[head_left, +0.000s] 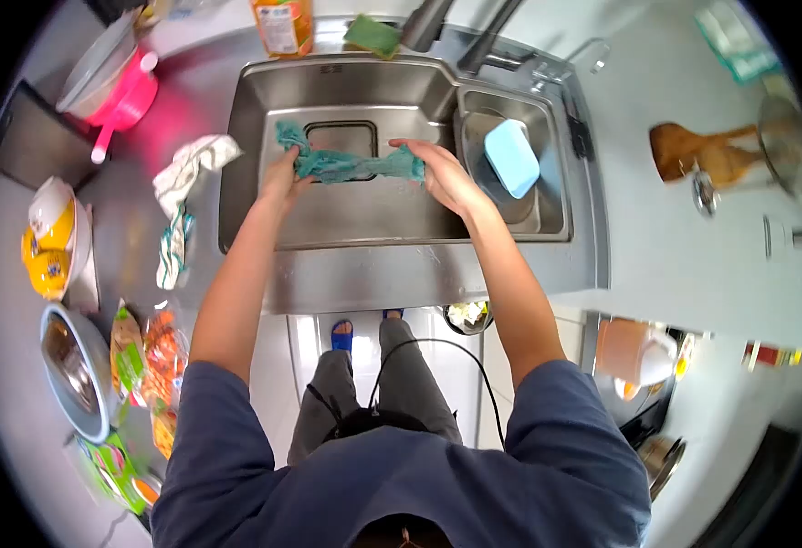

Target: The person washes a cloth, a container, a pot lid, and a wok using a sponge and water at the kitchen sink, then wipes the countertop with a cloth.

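Note:
A teal cloth (351, 166) is stretched sideways over the large basin of the steel sink (355, 219). My left hand (282, 178) is closed around its left part, and a crumpled end sticks up beyond the fingers. At the other end, my right hand (442, 175) grips the cloth, fingers curled over it. Between the hands the cloth hangs bunched and slightly twisted. To the right, a light blue plastic container (511, 158) sits tilted in the small basin, apart from my right hand.
Behind the sink stand an orange bottle (284, 26), a green sponge (372, 36) and a faucet (487, 41). Left lie a white cloth (186, 173), a pink pot (127, 96) and a blue-grey basin (99, 365). A wooden utensil (693, 151) lies right.

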A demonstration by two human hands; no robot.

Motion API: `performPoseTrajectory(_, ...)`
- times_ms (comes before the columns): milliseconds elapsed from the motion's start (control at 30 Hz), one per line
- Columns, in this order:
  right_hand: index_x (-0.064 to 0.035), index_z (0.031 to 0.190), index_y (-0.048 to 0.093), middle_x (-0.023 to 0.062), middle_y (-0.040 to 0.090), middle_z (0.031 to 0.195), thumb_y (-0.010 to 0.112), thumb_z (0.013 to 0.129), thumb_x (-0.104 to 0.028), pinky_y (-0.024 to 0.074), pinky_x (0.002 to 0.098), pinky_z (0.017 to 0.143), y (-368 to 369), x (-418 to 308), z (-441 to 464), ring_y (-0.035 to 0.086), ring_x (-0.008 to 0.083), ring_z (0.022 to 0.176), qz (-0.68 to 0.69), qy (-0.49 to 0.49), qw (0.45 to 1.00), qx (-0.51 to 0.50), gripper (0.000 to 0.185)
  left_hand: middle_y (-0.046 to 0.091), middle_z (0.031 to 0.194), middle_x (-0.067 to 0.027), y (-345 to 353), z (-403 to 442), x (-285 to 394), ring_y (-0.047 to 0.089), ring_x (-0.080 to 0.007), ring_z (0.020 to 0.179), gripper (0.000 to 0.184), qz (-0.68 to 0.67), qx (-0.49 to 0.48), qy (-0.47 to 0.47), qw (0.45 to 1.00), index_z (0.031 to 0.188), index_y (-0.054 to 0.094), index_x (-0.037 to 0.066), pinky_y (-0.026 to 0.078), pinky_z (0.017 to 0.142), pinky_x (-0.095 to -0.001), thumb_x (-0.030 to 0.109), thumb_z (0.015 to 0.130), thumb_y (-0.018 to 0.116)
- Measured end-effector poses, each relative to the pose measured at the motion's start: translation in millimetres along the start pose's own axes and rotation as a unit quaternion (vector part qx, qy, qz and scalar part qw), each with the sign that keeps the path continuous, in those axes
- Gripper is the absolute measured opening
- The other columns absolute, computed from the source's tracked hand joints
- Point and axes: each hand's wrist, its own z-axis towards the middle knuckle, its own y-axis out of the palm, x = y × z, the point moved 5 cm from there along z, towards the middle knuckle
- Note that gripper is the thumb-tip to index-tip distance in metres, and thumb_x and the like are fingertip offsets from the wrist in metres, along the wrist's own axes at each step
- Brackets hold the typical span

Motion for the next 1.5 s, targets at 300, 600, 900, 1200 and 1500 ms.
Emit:
performPoseTrajectory(300, -0.0041, 0.085, 0.062, 0.0107, 0.058, 0.085, 0.073, 0.076, -0.030, 0.0426, 0.0350, 0.078, 74, -86, -248, 0.055, 0.0273, 0.086, -0.404, -0.236, 0.871, 0.149, 0.030, 0.062, 0.099, -0.0060, 113, -105, 86, 0.060, -0.0169, 0.096, 0.034, 0.030, -0.196, 0.095, 0.975, 0.103, 0.058, 0.007, 0.046, 0.086, -0.0343, 0.039, 0.089, 0.055)
performPoseTrajectory(600, -0.0069, 0.096, 0.060, 0.0075, 0.048, 0.106, 0.075, 0.065, -0.023, 0.0300, 0.0437, 0.105, 34, -1, -468, 0.043, 0.0290, 0.110, -0.536, -0.146, 0.755, 0.349, 0.039, 0.063, 0.087, -0.0090, 298, -365, -97, 0.061, -0.0161, 0.079, 0.022, 0.412, -0.637, 0.136, 0.637, 0.095, 0.055, 0.002, 0.046, 0.069, -0.0286, -0.007, 0.076, 0.051)
performPoseTrajectory(900, -0.0082, 0.077, 0.050, 0.0050, 0.056, 0.078, 0.068, 0.068, -0.013, 0.0501, 0.0380, 0.064, 8, 226, -653, 0.059, 0.0245, 0.068, -0.503, -0.015, 0.629, 0.593, 0.020, 0.066, 0.082, -0.0077, 318, -400, -281, 0.064, -0.0233, 0.075, 0.022, 0.454, -0.551, 0.483, 0.507, 0.091, 0.063, 0.008, 0.049, 0.062, -0.0352, 0.005, 0.070, 0.065)
performPoseTrajectory(1200, -0.0094, 0.092, 0.066, 0.0154, 0.062, 0.074, 0.069, 0.076, -0.020, 0.0476, 0.0415, 0.063, 20, 446, -717, 0.061, 0.0323, 0.069, -0.231, 0.297, 0.756, 0.536, 0.019, 0.066, 0.082, -0.0081, 245, -339, -515, 0.063, -0.0288, 0.078, 0.018, 0.632, -0.602, 0.257, 0.414, 0.093, 0.069, 0.019, 0.050, 0.068, -0.0389, 0.014, 0.078, 0.060)
performPoseTrajectory(1500, -0.0018, 0.092, 0.068, 0.0156, 0.064, 0.089, 0.063, 0.077, -0.001, 0.0493, 0.0335, 0.067, -28, 495, -743, 0.063, 0.0258, 0.077, 0.058, 0.249, 0.733, 0.630, 0.015, 0.066, 0.080, -0.0086, 297, -306, -530, 0.062, -0.0272, 0.080, 0.016, 0.686, -0.522, 0.098, 0.497, 0.092, 0.070, 0.015, 0.049, 0.069, -0.0377, 0.014, 0.079, 0.061)
